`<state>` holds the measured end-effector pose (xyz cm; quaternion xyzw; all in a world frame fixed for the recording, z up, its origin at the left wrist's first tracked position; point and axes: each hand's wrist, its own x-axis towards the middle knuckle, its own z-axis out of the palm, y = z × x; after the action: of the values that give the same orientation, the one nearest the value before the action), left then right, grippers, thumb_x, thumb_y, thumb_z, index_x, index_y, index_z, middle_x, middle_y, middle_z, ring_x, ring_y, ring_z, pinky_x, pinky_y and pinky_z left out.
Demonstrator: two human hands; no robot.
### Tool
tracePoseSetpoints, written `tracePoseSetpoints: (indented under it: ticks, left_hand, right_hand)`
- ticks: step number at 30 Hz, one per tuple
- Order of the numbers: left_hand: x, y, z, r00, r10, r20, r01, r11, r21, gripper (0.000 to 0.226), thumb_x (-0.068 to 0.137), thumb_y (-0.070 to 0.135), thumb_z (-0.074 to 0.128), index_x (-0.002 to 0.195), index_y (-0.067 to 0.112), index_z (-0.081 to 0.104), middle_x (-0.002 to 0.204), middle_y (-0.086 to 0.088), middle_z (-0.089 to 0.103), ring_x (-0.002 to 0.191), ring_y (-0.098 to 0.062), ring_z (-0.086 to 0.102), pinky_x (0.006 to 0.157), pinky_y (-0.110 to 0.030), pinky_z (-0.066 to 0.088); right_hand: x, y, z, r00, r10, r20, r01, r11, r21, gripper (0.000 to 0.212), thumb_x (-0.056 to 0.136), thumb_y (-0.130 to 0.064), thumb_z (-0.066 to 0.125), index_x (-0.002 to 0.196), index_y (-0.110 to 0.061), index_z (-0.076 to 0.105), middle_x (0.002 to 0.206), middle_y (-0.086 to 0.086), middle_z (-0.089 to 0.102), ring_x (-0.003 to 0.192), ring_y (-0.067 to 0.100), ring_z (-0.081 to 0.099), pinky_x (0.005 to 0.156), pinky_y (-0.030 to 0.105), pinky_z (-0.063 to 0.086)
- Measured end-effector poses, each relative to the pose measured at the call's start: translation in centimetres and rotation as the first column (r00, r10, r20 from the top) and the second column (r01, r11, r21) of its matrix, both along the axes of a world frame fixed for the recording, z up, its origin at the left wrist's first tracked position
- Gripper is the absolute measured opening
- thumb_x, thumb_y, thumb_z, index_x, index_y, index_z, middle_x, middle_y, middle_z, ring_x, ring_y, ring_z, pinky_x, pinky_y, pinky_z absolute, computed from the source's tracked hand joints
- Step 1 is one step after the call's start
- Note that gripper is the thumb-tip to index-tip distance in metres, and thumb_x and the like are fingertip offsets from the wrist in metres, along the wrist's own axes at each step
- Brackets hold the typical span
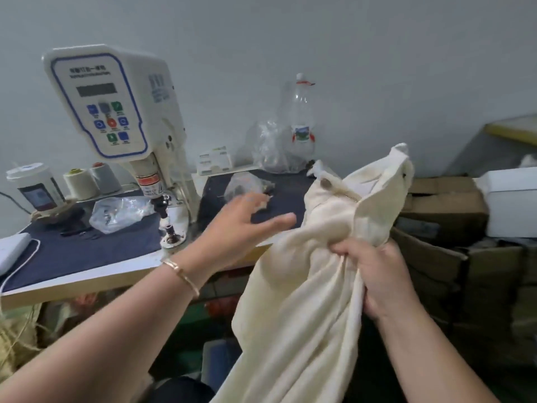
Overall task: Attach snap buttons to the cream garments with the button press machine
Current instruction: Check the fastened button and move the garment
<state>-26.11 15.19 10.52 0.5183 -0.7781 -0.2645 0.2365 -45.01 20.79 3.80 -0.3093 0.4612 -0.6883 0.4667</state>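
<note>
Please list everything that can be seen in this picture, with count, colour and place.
White button press machine: one, blue panel trim, table left.
Cream fabric garment: one, held up right of table.
Thread cones: two, cream and grey, behind machine.
Clear plastic bottle: one, at the wall.
Clear plastic bags: several, on dark table cover.
Brown cardboard boxes: several, right.
Gold bracelet: one, left wrist.
Left hand: open, over the table.
Right hand: grips garment.

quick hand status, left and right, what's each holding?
Left hand: open, fingers spread above the dark blue table mat, holding nothing.
Right hand: closed, gripping the bunched cream fabric garment.
</note>
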Motion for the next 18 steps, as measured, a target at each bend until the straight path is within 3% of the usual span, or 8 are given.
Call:
tracePoseSetpoints:
  ticks: [2,4,6,8,10,12,14,18]
  left_hand:
    - [1.0,1.8,-3.1,0.993,-0.100,-0.064,0.116,0.943,0.312,0.112,0.050,0.088,0.070,0.146,0.040,0.038,0.148,0.017,0.049,0.124,0.003,0.053,0.100,-0.020,0.045]
    - [0.6,3.7,-5.4,0.935,-0.202,-0.291,0.337,0.759,0.557,0.105,0.044,0.084,0.079,0.135,0.050,0.038,0.134,0.028,0.060,0.115,0.009,0.060,0.093,-0.017,0.051]
    - [-0.8,5.1,-6.7,0.875,-0.193,-0.444,0.467,0.576,0.671,0.112,0.044,0.079,0.083,0.141,0.041,0.042,0.131,0.019,0.066,0.120,-0.005,0.064,0.099,-0.028,0.053]
    - [-3.2,6.0,-6.8,0.841,-0.198,-0.504,0.530,0.488,0.693,0.091,0.049,0.072,0.087,0.128,0.032,0.066,0.121,0.008,0.073,0.110,-0.011,0.070,0.091,-0.025,0.055]
    - [-6.4,6.6,-6.5,0.830,-0.185,-0.527,0.541,0.500,0.676,0.060,0.058,0.051,0.093,0.112,0.027,0.077,0.115,0.000,0.076,0.105,-0.017,0.072,0.088,-0.028,0.056]
    - [-9.4,6.7,-6.2,0.831,-0.136,-0.539,0.509,0.576,0.640,0.047,0.065,0.027,0.089,0.110,0.020,0.077,0.112,-0.006,0.076,0.102,-0.023,0.074,0.086,-0.032,0.058]
    - [-11.8,6.4,-5.4,0.814,-0.099,-0.573,0.496,0.631,0.596,0.042,0.066,0.020,0.084,0.107,0.016,0.078,0.107,-0.008,0.077,0.097,-0.025,0.075,0.085,-0.034,0.059]
    - [-16.5,5.1,-2.3,0.778,0.001,-0.629,0.446,0.704,0.553,0.047,0.066,0.021,0.084,0.111,0.011,0.076,0.105,-0.007,0.078,0.097,-0.025,0.075,0.091,-0.036,0.058]
  right_hand:
    - [-1.7,-0.1,0.7,0.998,0.015,0.067,-0.015,1.000,-0.004,0.017,0.051,-0.006,0.070,0.065,-0.013,0.077,0.075,0.012,0.073,0.072,0.028,0.073,0.063,0.038,0.059]
    - [-3.1,-0.5,1.5,0.996,-0.011,0.087,0.010,1.000,0.005,0.015,0.057,-0.002,0.070,0.066,-0.011,0.076,0.073,0.010,0.073,0.070,0.026,0.073,0.058,0.034,0.057]
    - [-4.0,-1.1,2.6,0.990,-0.070,0.125,0.067,0.997,0.026,0.014,0.066,0.005,0.066,0.070,-0.007,0.072,0.067,0.008,0.072,0.062,0.022,0.072,0.050,0.030,0.054]
    - [-4.5,-1.4,3.9,0.986,-0.106,0.132,0.098,0.993,0.068,0.014,0.072,0.006,0.064,0.082,-0.003,0.069,0.063,0.007,0.071,0.055,0.019,0.070,0.045,0.026,0.052]
    - [-5.4,-1.3,4.8,0.994,-0.080,0.076,0.071,0.991,0.110,0.017,0.075,0.002,0.070,0.091,0.000,0.069,0.071,0.009,0.073,0.060,0.019,0.072,0.047,0.026,0.053]
    - [-6.8,-0.7,5.6,0.999,0.015,0.030,-0.019,0.992,0.127,0.021,0.078,-0.010,0.077,0.096,-0.001,0.070,0.084,0.013,0.075,0.073,0.024,0.074,0.055,0.031,0.058]
    - [-8.5,0.4,6.1,0.997,0.071,-0.036,-0.066,0.990,0.121,0.034,0.078,-0.028,0.079,0.100,-0.003,0.069,0.093,0.013,0.075,0.084,0.026,0.074,0.067,0.034,0.059]
    - [-11.7,4.0,7.0,0.911,-0.131,-0.391,0.164,0.985,0.052,0.064,0.075,-0.064,0.065,0.118,-0.016,0.064,0.108,0.005,0.069,0.099,0.012,0.062,0.086,0.032,0.047]
